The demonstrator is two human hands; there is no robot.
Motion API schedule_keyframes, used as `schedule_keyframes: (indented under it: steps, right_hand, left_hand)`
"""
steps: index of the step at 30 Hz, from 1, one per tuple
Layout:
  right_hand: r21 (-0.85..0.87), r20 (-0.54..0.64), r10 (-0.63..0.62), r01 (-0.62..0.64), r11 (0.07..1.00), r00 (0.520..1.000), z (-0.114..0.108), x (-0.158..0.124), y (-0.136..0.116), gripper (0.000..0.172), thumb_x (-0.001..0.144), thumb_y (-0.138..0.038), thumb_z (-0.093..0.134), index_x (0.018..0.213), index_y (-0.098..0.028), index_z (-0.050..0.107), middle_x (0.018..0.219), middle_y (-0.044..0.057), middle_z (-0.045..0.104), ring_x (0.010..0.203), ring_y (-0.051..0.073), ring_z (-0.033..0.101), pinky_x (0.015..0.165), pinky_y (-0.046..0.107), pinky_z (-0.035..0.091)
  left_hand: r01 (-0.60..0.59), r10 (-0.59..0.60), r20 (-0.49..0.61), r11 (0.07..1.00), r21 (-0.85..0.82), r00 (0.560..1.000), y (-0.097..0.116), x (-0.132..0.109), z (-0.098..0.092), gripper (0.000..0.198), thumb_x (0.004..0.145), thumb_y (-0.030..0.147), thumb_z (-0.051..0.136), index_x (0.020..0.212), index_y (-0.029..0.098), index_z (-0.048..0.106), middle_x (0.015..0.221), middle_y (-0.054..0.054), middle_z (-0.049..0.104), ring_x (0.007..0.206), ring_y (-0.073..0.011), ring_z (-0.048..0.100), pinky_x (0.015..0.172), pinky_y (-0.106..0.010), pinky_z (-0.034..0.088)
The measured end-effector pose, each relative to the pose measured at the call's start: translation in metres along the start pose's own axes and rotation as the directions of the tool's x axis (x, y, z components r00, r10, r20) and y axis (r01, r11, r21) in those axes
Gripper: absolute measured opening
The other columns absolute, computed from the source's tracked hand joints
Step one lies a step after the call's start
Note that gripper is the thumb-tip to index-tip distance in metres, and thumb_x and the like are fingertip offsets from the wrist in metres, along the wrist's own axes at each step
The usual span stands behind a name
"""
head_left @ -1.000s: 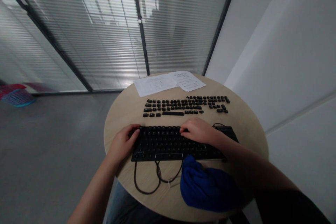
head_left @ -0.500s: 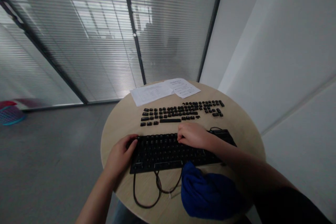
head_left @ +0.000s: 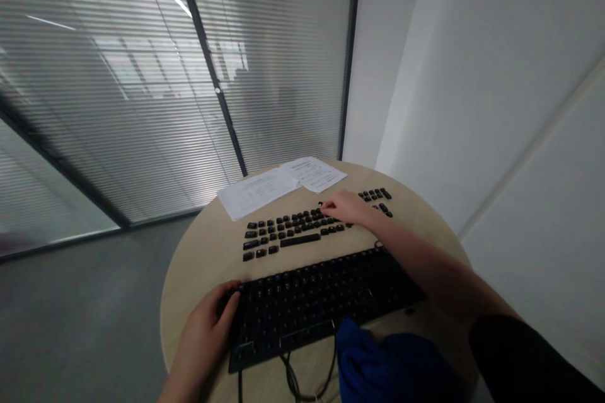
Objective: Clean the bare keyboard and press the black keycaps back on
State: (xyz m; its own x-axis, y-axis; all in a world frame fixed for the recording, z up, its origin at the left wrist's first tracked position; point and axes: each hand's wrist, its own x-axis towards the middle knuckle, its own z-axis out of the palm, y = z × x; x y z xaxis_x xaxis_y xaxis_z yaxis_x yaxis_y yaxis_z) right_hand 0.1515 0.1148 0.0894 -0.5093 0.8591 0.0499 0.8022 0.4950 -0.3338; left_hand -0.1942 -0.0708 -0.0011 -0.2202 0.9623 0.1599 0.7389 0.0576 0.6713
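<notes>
A black computer keyboard point(head_left: 326, 296) lies at a slant on the round table, with most of its keycaps off. My left hand point(head_left: 210, 324) holds it by the left edge, fingers curled at the far left corner and thumb along the side. Behind the keyboard, loose black keycaps point(head_left: 265, 239) are laid out in rows, among them a long space bar point(head_left: 300, 240). My right hand point(head_left: 347, 206) is over the back rows, fingertips pinched together right beside a small keycap point(head_left: 321, 203). Whatever is between those fingertips is hidden. The hand and forearm cover some keycaps.
Printed paper sheets point(head_left: 259, 192) lie at the back of the wooden table point(head_left: 198, 252). A bunched blue cloth point(head_left: 397, 368) and a looped black cable point(head_left: 293, 381) are at the near edge. Beyond stand a glass partition with blinds point(head_left: 283, 94) and a white wall point(head_left: 496, 75).
My right hand has moved from the keyboard's upper row away to the laid-out keycaps. The left hand still holds the keyboard's left edge. The whole view has shifted.
</notes>
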Motion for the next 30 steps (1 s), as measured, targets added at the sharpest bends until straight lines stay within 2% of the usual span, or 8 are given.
schedule_keyframes:
  steps: [3,7,9,12,14,20,26,30]
  right_hand:
    - [-0.085,-0.049,0.091,-0.095,0.992,0.995,-0.004,0.037,0.018,0.036,0.099,-0.039,0.064,0.128,-0.017,0.063,0.130,0.010,0.064,0.111,0.025,0.065,0.094,0.045,0.058]
    - [-0.156,-0.008,0.158,-0.157,0.975,0.987,0.006,0.074,0.032,0.037,0.100,-0.039,0.064,0.130,-0.018,0.062,0.132,0.010,0.062,0.112,0.025,0.065,0.094,0.045,0.058]
    - [-0.200,0.021,0.196,-0.188,0.962,0.980,0.014,0.087,0.037,0.034,0.099,-0.039,0.064,0.127,-0.019,0.064,0.130,0.010,0.064,0.111,0.024,0.065,0.094,0.044,0.057]
    - [-0.251,0.035,0.227,-0.211,0.945,0.973,0.024,0.101,0.043,0.023,0.092,-0.035,0.072,0.109,-0.020,0.077,0.114,0.009,0.075,0.109,0.027,0.069,0.095,0.038,0.054]
    - [-0.269,0.029,0.232,-0.216,0.939,0.972,0.028,0.107,0.046,0.017,0.086,-0.031,0.075,0.099,-0.022,0.082,0.104,0.009,0.079,0.106,0.027,0.071,0.092,0.032,0.053]
    - [-0.264,0.014,0.196,-0.185,0.946,0.981,0.037,0.113,0.047,0.020,0.082,-0.029,0.074,0.099,-0.025,0.084,0.104,0.007,0.081,0.100,0.022,0.072,0.086,0.024,0.050]
    - [-0.203,0.008,0.105,-0.101,0.974,0.994,0.039,0.119,0.039,0.016,0.081,-0.020,0.072,0.094,-0.021,0.082,0.101,0.006,0.081,0.095,0.020,0.073,0.081,0.023,0.049]
    - [-0.153,-0.077,0.019,-0.031,0.988,0.997,0.029,0.101,0.029,0.026,0.086,-0.018,0.068,0.111,-0.019,0.076,0.111,0.007,0.079,0.107,0.020,0.071,0.091,0.026,0.048]
  left_hand:
    - [0.001,-0.001,0.000,1.000,-0.001,1.000,-0.004,0.001,0.000,0.050,0.085,0.062,0.051,0.109,0.025,0.074,0.113,-0.009,0.078,0.107,-0.0314,0.073,0.103,-0.047,0.057]
    - [-0.003,0.003,0.007,1.000,-0.017,1.000,-0.010,0.001,0.001,0.049,0.085,0.062,0.051,0.108,0.026,0.074,0.113,-0.008,0.079,0.107,-0.0310,0.073,0.104,-0.048,0.058]
    - [-0.006,0.006,0.015,1.000,-0.026,1.000,-0.012,0.001,0.002,0.048,0.085,0.062,0.051,0.108,0.027,0.074,0.113,-0.007,0.078,0.109,-0.0313,0.072,0.105,-0.049,0.057]
    - [0.008,-0.008,0.015,0.999,-0.041,1.000,-0.015,0.001,0.002,0.050,0.082,0.064,0.052,0.108,0.027,0.075,0.114,-0.007,0.078,0.111,-0.0324,0.072,0.106,-0.052,0.057]
    - [0.011,-0.010,0.021,0.999,-0.047,1.000,-0.015,0.002,0.002,0.051,0.082,0.066,0.052,0.108,0.028,0.075,0.114,-0.006,0.079,0.111,-0.0325,0.072,0.107,-0.052,0.056]
    - [-0.006,0.007,0.016,0.999,-0.041,1.000,-0.010,0.002,-0.001,0.049,0.082,0.064,0.052,0.105,0.029,0.075,0.110,-0.005,0.079,0.108,-0.0313,0.073,0.104,-0.050,0.058]
    - [-0.012,0.012,0.007,0.999,-0.029,1.000,-0.012,0.002,0.000,0.047,0.083,0.062,0.051,0.105,0.029,0.076,0.113,-0.005,0.079,0.110,-0.0316,0.073,0.103,-0.050,0.059]
    - [-0.023,0.023,-0.005,0.999,-0.033,1.000,-0.013,0.001,0.001,0.046,0.085,0.062,0.051,0.105,0.029,0.076,0.113,-0.006,0.079,0.109,-0.0321,0.073,0.104,-0.049,0.059]
